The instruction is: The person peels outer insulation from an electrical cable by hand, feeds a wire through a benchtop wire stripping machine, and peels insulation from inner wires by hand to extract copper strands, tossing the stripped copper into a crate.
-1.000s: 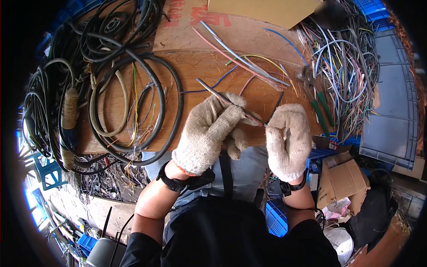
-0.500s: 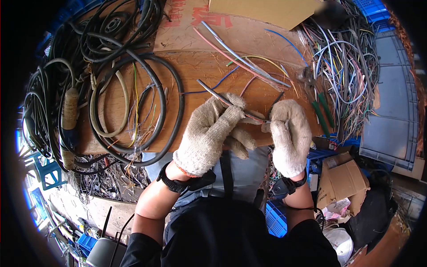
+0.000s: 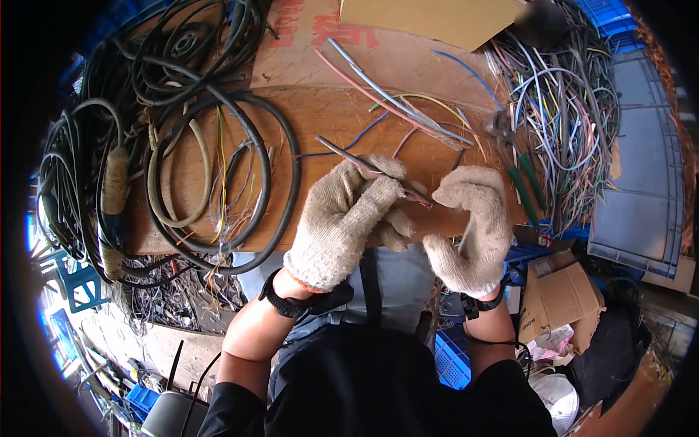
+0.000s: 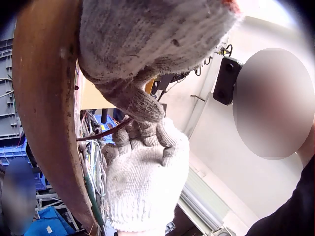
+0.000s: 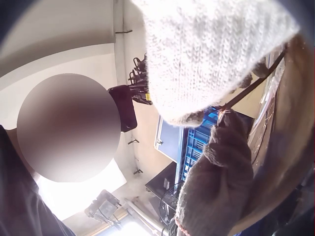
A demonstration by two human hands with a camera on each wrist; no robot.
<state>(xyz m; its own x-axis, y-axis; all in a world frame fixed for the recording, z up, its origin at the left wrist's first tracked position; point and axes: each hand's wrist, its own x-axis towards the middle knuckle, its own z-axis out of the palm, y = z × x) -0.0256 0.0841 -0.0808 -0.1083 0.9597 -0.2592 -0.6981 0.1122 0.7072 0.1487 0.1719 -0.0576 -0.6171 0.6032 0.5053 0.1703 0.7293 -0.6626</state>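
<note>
- Head view: one short dark-sheathed cable (image 3: 339,149), slanting, in the gloved left hand (image 3: 328,233). Thumb and fingers pinch it close to its frayed end; the other end sticks out beyond the glove, above the wooden bench (image 3: 328,109).
- Head view: gloved right hand (image 3: 477,226) just beside the frayed end, thumb well apart from the bent fingers. Grip wide, nothing seen in it. Green-handled pliers (image 3: 515,182) lie beyond it.
- Head view, handling (judged): light, springy, fairly stiff; sheath probably a little slick under knit gloves. Best hold: firm pinch on intact sheath just behind the fray, loose end left free for the other hand.
- Left wrist view: left hand is large at top, its fingertips angled down to meet the cable, narrow pinch. Right hand is below, palm side showing, fingers bent. Contact between the gloves: cannot tell.
- Right wrist view: cable runs obliquely to the left fingertips, where thin coppery strands (image 5: 224,113) show. Strands look fine and easily bent (judged). Right hand fills the top of the view and hides its own fingertips; its grip cannot be told from here.
</note>
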